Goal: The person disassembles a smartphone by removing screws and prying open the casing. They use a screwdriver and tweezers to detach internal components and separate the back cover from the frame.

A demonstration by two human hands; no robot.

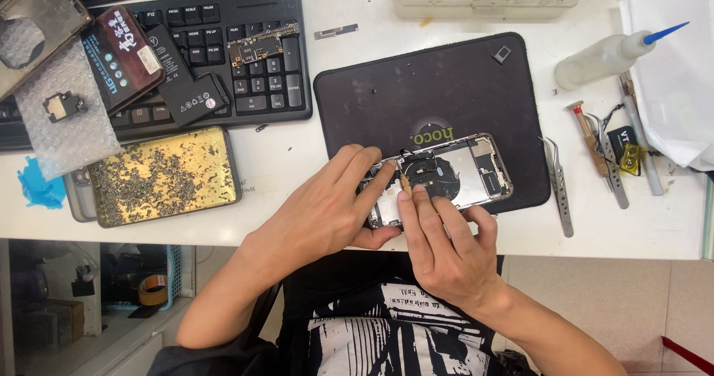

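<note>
right hand (446, 246) nearest: fingers pinched round a slim brass-tipped screwdriver (406, 185), tip down into the opened smartphone (446, 175), grip low on the shaft, likely for control. left hand (331, 209) lies flat over the phone's left end, fingers spread and pressing, thumb under the edge, seemingly to stop it sliding. phone sits on a dark work mat (431, 86) at the desk's front edge. tweezers (559, 190) just right of the mat, within reach. left, a gold tray of tiny screws (163, 175). farther: black keyboard (223, 49) carrying a loose battery (186, 78) and logic board (262, 45); squeeze bottle (606, 58) far right.
</note>
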